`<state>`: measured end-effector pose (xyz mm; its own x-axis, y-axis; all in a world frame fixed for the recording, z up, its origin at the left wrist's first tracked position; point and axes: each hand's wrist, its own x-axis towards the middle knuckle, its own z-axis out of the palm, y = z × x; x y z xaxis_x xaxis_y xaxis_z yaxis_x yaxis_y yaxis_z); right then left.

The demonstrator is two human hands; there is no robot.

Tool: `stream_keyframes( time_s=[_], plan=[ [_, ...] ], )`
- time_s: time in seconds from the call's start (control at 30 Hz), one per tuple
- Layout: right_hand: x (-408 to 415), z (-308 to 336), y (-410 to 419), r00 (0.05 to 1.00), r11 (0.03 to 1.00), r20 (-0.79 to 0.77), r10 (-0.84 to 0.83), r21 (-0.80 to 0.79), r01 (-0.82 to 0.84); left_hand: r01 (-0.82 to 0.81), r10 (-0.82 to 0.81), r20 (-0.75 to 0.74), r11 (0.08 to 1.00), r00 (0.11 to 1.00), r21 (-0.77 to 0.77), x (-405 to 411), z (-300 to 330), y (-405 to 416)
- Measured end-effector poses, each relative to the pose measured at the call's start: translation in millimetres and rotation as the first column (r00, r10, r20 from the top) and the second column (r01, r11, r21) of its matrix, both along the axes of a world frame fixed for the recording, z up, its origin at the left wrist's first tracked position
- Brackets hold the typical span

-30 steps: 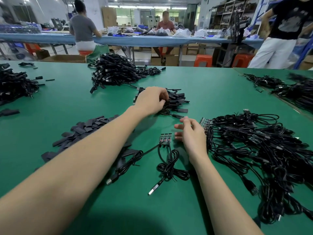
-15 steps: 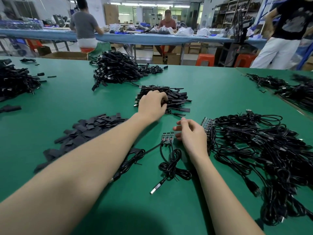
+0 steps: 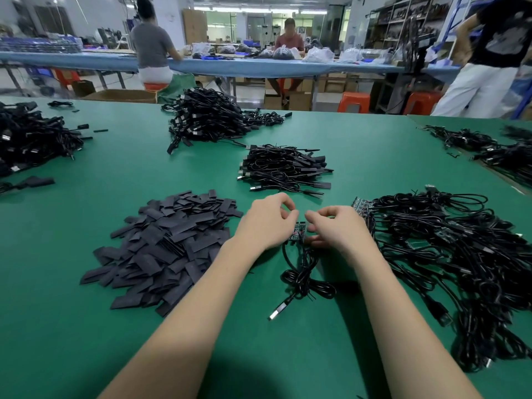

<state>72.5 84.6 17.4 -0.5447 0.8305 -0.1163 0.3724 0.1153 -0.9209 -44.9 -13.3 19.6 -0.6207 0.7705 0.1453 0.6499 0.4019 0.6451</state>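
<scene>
Back from the far pile of cables [image 3: 283, 168], the left hand [image 3: 267, 223] now meets the right hand [image 3: 336, 228] over a small circuit board [image 3: 298, 233] on the green counter [image 3: 374, 156], probably to steady it from both sides. Right fingers [image 3: 322, 214] curl, pinching its edge; left fingers [image 3: 283, 203] curl beside it, grip unclear. Its coiled cord [image 3: 305, 280] lies nearer.

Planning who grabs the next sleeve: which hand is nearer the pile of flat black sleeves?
Left. The left hand sits just right of the pile of flat black sleeves; the right hand lies farther right, beyond the small circuit board.
</scene>
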Motion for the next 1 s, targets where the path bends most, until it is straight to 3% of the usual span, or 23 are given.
stream_keyframes(
  time_s=[0.2,0.27,0.3,0.37,0.43,0.53,0.67,0.83,1.0],
  plan=[
    [5.1,0.6,-6.5,0.989,0.981,-0.142,0.033,-0.186,-0.059,-0.037,0.016,0.119,0.984,0.993,0.176,6.2,-1.7,-0.9],
    [8.9,4.0,-6.2,0.965,0.956,-0.26,0.038,-0.272,-0.111,-0.073,0.004,0.258,0.963,0.966,0.258,4.2,0.4,-3.8],
    [10.6,7.0,-5.9,0.946,0.933,-0.323,0.039,-0.328,-0.151,-0.082,-0.038,0.392,0.955,0.919,0.284,2.7,2.7,-6.4],
    [12.4,11.7,-6.2,0.905,0.873,-0.425,0.026,-0.431,-0.227,-0.088,-0.166,0.668,0.94,0.726,0.328,0.2,8.8,-13.0],
    [11.7,13.9,-7.8,0.878,0.834,-0.479,0.017,-0.478,-0.277,-0.112,-0.244,0.791,0.924,0.561,0.365,-2.0,12.2,-18.1],
    [8.7,14.1,-12.0,0.852,0.815,-0.522,0.038,-0.478,-0.329,-0.163,-0.283,0.85,0.908,0.445,0.387,-2.6,12.8,-21.3],
    [9.2,15.7,-13.9,0.839,0.84,-0.53,0.124,-0.394,-0.373,-0.133,-0.347,0.868,0.9,0.355,0.415,0.0,12.4,-22.5],
    [8.9,13.8,-12.5,0.831,0.817,-0.55,0.085,-0.439,-0.374,-0.091,-0.379,0.865,0.899,0.328,0.428,0.5,14.6,-23.3],
    [8.4,16.1,-15.5,0.813,0.73,-0.58,0.052,-0.534,-0.427,-0.106,-0.392,0.892,0.9,0.226,0.423,1.6,16.8,-26.3]
  ],
)
